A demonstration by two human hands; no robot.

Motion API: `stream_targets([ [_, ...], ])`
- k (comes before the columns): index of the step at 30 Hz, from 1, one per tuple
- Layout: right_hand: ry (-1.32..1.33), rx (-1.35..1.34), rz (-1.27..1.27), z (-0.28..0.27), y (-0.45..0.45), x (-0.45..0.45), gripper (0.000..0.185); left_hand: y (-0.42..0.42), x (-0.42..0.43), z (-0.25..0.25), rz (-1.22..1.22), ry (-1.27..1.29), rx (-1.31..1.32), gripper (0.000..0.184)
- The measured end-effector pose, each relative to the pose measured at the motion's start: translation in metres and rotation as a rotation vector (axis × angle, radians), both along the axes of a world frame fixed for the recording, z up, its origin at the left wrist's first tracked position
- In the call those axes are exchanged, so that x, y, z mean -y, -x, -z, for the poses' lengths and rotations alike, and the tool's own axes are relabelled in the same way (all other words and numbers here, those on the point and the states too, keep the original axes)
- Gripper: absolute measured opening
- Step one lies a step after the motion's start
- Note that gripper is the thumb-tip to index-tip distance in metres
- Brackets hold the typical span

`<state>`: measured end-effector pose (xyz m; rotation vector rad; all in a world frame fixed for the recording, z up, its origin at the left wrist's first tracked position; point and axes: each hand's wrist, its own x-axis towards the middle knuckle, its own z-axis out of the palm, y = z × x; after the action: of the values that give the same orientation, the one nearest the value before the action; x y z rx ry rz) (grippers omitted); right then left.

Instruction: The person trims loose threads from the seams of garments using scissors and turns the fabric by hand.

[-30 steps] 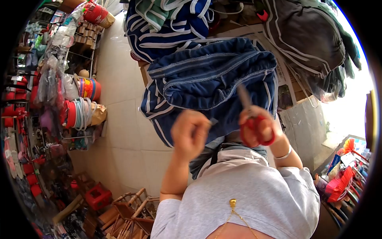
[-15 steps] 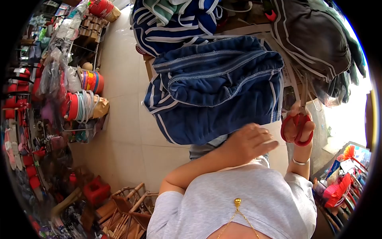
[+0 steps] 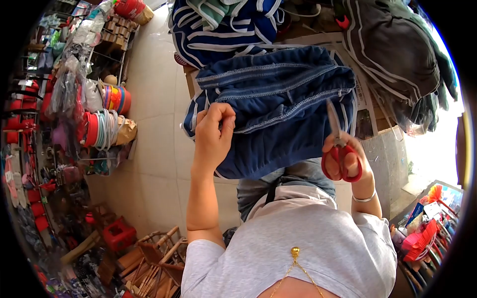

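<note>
Dark blue garments with white stripes and pale seam stitching lie stacked in front of me, the top one folded with its seams showing. Over the left part of this stack is my left hand, its fingers curled in with thumb near forefinger. Whether cloth or thread is between them I cannot make out. My right hand grips scissors with red handles. Their blades are together and point up over the right side of the blue cloth.
More blue striped clothing is heaped behind, and a dark grey garment with white piping lies at back right. Shelves of goods with coiled hose line the left. Small wooden chairs stand at lower left.
My left hand has swung from near my lap up and left to the blue cloth, fingers curling. My right hand has brought the scissors left, over the cloth's right side.
</note>
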<state>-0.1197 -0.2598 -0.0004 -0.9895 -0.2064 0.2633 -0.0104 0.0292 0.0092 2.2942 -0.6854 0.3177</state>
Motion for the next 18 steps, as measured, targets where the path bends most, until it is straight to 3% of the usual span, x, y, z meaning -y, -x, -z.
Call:
stream_targets([
  [2, -0.096, 0.012, -0.101, 0.004, -0.002, -0.009, 0.063, -0.002, 0.001, 0.001, -0.055, 0.24, -0.256, 0.011],
  [3, -0.087, 0.003, -0.133, 0.008, -0.003, -0.012, 0.062, -0.001, 0.002, -0.004, -0.055, 0.243, -0.254, 0.011],
  [5, -0.075, -0.005, -0.166, 0.01, -0.004, -0.015, 0.062, 0.002, 0.006, -0.02, 0.145, -0.018, -0.042, 0.014],
  [10, -0.022, -0.039, -0.145, 0.011, -0.007, -0.02, 0.06, 0.007, 0.0, -0.015, 0.168, -0.216, 0.008, 0.015],
  [13, -0.026, -0.043, -0.152, 0.01, -0.008, -0.022, 0.06, 0.006, 0.0, -0.016, 0.126, -0.142, -0.092, 0.01],
  [15, -0.029, -0.037, -0.151, 0.01, -0.008, -0.022, 0.059, 0.008, 0.005, -0.023, 0.065, 0.248, -0.184, 0.007],
  [18, -0.032, -0.033, -0.162, 0.009, -0.008, -0.024, 0.058, -0.007, 0.011, -0.045, 0.149, 0.078, 0.007, 0.01],
])
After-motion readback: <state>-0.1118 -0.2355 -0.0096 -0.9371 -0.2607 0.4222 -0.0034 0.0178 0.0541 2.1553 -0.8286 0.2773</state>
